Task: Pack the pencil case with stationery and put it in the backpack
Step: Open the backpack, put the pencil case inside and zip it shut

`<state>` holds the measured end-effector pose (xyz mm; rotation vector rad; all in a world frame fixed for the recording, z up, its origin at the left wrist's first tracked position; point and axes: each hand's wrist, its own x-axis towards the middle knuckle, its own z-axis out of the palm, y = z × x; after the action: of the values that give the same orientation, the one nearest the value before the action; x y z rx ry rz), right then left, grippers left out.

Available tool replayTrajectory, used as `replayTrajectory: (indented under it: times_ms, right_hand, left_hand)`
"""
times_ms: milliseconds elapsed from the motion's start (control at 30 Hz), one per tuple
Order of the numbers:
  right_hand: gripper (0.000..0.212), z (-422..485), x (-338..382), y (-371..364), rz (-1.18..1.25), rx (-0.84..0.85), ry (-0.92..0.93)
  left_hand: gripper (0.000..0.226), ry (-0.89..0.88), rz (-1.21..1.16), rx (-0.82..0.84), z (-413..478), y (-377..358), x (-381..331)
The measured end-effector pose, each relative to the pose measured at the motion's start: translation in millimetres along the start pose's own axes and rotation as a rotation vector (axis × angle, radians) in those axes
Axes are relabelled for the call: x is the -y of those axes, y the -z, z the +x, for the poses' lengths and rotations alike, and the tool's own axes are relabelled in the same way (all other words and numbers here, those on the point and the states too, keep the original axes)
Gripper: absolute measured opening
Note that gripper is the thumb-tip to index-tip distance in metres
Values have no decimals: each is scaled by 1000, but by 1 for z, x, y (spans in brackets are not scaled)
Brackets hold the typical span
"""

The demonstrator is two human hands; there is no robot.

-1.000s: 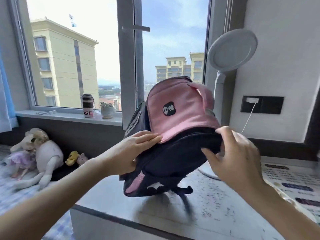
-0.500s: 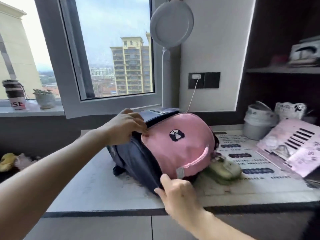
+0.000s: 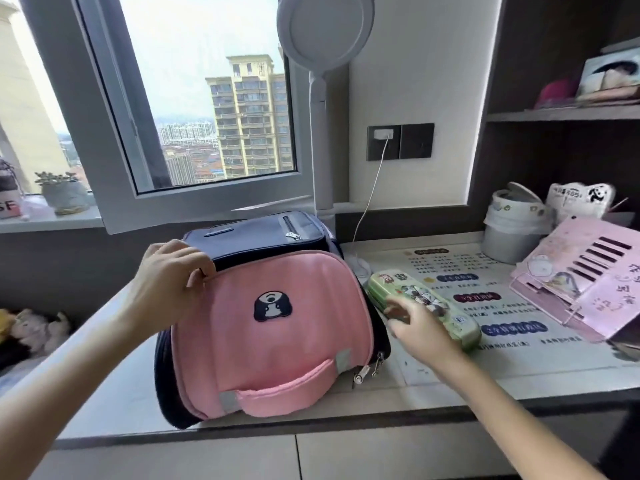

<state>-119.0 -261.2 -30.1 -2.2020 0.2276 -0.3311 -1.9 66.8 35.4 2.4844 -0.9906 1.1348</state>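
The pink and navy backpack (image 3: pixel 273 327) lies on the desk with its pink front panel facing up and a small dog patch in the middle. My left hand (image 3: pixel 169 278) grips the upper left edge of the pink flap. Just right of the backpack lies a green tin pencil case (image 3: pixel 433 303), lid closed, on a printed desk mat. My right hand (image 3: pixel 412 323) rests on the near side of the pencil case, fingers spread over it; whether they grip it is unclear.
A white round desk lamp (image 3: pixel 322 98) stands behind the backpack, its cable running to a wall socket (image 3: pixel 381 140). At the right are a white bin (image 3: pixel 512 230), a pink book stand (image 3: pixel 585 278) and dark shelves. The desk's front edge (image 3: pixel 311 427) is near me.
The backpack was carried from the window side and laid flat on the desk. My right hand left the backpack's lower edge and moved right onto the pencil case.
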Motion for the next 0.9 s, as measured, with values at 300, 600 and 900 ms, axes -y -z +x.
replayTrajectory:
  times_ms: [300, 600, 900]
  right_hand:
    - [32, -29, -33, -46, 330, 60, -170]
    - [37, -43, -35, -36, 288, 3, -105]
    - [31, 20, 54, -9, 16, -337, 67]
  left_hand:
    - [54, 196, 22, 99, -8, -18, -22]
    - [68, 516, -91, 10, -58, -10, -46]
    - [64, 602, -441, 55, -72, -13, -44]
